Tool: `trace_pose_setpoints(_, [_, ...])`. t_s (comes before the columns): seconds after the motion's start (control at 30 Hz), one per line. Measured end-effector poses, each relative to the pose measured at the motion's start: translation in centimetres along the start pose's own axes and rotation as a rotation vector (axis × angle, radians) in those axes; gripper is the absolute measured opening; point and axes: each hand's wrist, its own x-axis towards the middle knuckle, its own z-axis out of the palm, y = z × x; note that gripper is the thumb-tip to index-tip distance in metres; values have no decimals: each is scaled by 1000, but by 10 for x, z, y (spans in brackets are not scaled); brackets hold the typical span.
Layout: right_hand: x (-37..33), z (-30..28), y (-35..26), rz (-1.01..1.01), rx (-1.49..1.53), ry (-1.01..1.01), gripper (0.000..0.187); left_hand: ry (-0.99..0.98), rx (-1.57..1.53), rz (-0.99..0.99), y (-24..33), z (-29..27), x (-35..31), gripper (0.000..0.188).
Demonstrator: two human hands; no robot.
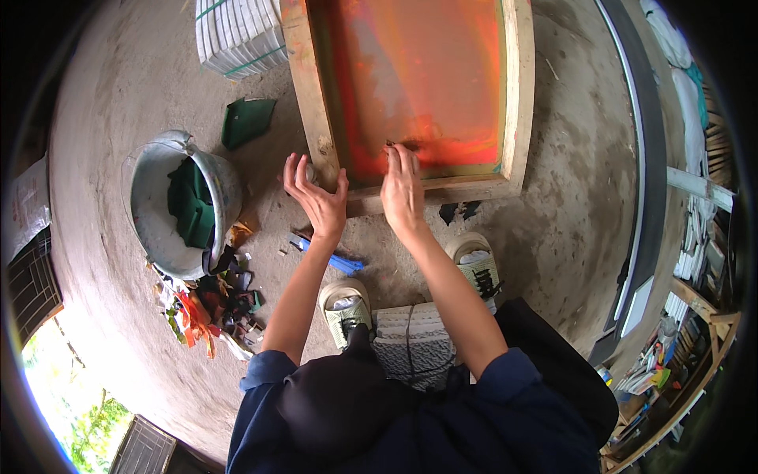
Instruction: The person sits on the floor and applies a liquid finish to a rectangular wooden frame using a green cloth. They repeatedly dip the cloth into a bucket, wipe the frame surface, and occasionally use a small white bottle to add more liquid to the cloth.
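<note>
A wooden screen-printing frame with orange-stained mesh lies in front of me. My left hand is at its near left corner, fingers spread and curved, the thumb against the wood. A small greyish thing shows partly behind those fingers; I cannot make out what it is. My right hand reaches over the near rail, its fingers bent together and pressed down at the mesh's near end, where the orange is brightest. A small dark bit shows at the fingertips, but what they hold, if anything, is hidden.
Left stands a paint-stained bucket with green pieces inside, beside colourful scraps. A green piece, blue strips and a strapped white stack lie nearby. My shoes flank a tied bundle. Shelving stands right.
</note>
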Motion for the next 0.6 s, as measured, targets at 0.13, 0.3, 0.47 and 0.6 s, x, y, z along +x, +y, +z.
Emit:
trace_pose_setpoints(0.13, [1, -42, 46, 283, -191, 77, 47, 31, 36, 19, -6, 4, -4, 77])
trace_pose_setpoints(0.3, [1, 12, 0, 274, -340, 55, 49, 44, -35, 18, 1, 14, -1, 77])
trace_pose_setpoints(0.47, [-6, 15, -19, 251, -211, -89, 54, 44, -67, -13, -8, 9, -6, 73])
trace_pose_setpoints(0.6, [17, -33, 19, 499, -34, 51, 58, 42, -76, 12, -9, 10, -5, 72])
